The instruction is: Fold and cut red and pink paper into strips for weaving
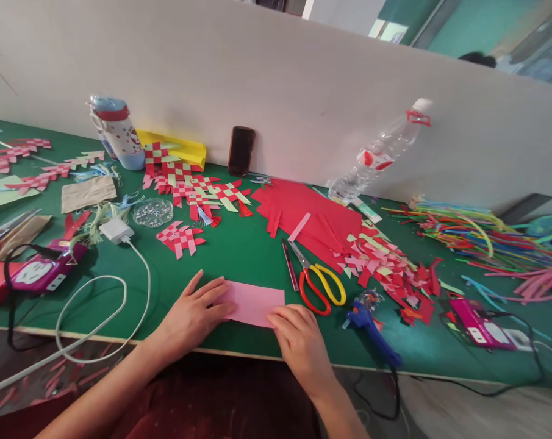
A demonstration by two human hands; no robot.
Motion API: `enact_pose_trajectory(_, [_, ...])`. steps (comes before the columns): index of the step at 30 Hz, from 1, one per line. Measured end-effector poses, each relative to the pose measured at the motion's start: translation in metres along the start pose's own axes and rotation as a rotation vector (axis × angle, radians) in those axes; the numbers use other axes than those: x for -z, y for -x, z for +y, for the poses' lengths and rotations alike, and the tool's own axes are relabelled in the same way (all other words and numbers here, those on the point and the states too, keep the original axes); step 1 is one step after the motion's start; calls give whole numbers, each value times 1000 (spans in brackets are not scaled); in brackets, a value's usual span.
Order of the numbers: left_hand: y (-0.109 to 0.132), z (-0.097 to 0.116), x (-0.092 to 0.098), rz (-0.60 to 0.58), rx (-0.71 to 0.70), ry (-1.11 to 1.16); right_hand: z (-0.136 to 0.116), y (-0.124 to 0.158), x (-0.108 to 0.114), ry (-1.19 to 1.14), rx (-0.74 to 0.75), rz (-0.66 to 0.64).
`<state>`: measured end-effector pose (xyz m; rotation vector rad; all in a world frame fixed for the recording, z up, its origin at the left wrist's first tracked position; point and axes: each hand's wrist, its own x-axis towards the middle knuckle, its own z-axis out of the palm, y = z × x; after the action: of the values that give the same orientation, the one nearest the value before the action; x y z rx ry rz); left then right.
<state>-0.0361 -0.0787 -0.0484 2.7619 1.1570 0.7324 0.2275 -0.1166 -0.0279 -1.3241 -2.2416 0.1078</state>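
Observation:
A pink paper rectangle point(254, 303) lies near the front edge of the green table. My left hand point(196, 314) rests over its left end, fingers apart and pressing it to the tabletop. At the lower right corner of the paper, my right hand point(298, 338) pinches the edge between thumb and fingers. Right of the paper are scissors point(319, 283) with red and yellow handles, lying partly open beside a dark red pen point(290, 264). Behind them spread red paper sheets point(310, 213) with a few loose strips on top.
Woven paper fish point(180, 238), a bead dish point(153, 213) and a white charger with cable point(116, 231) lie left. A blue glue gun point(371, 332), paper scraps point(385, 262) and a power strip point(481, 326) lie right. A bottle point(376, 158) and phone point(241, 151) lean on the wall.

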Motion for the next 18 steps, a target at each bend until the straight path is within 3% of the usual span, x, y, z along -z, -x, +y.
enact_pose_trajectory(8, [-5,20,20,-33,-6,32,-3,10,3,17,-26,-85])
enact_pose_trajectory(18, [5,21,14,-22,31,56,-2,15,0,-38,-4,67])
